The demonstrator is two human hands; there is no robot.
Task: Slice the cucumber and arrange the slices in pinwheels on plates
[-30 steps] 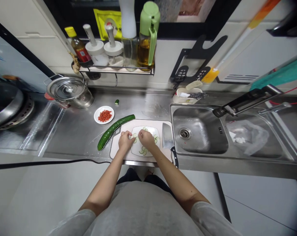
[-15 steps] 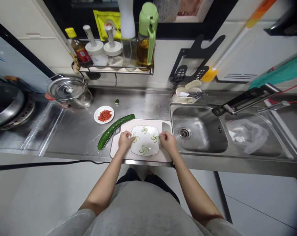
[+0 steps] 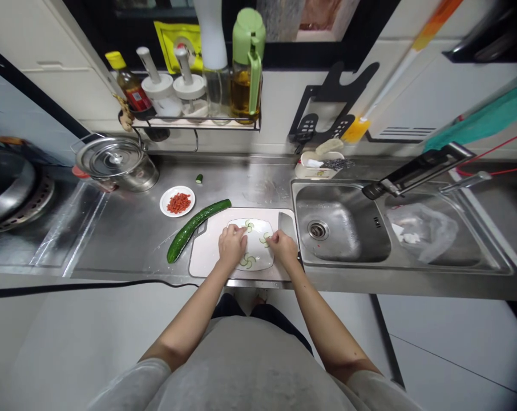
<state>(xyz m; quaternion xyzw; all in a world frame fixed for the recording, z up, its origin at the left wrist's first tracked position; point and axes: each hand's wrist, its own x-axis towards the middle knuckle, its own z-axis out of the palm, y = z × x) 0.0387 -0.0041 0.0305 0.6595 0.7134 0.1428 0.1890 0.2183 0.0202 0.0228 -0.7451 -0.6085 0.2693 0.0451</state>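
Observation:
A white square plate (image 3: 255,250) lies on a pale cutting board (image 3: 207,251) at the counter's front edge. Thin cucumber slices (image 3: 247,260) sit on the plate in small pinwheel shapes. My left hand (image 3: 231,244) rests over the plate's left part, fingers curled down onto the slices there. My right hand (image 3: 282,248) is at the plate's right edge, fingertips pinched at a slice cluster (image 3: 265,237). A cleaver (image 3: 286,224) lies on the board right of the plate, partly hidden by my right hand.
A whole cucumber (image 3: 196,227) lies slanted left of the board. Behind it are a small dish of red bits (image 3: 177,201), a cucumber end (image 3: 199,178) and a lidded steel pot (image 3: 114,161). The sink (image 3: 339,228) is to the right. A bottle rack (image 3: 194,120) hangs on the wall.
My right hand went out to the board's right edge, then came back to the plate's right side. My left hand slid from the plate's left rim onto the plate.

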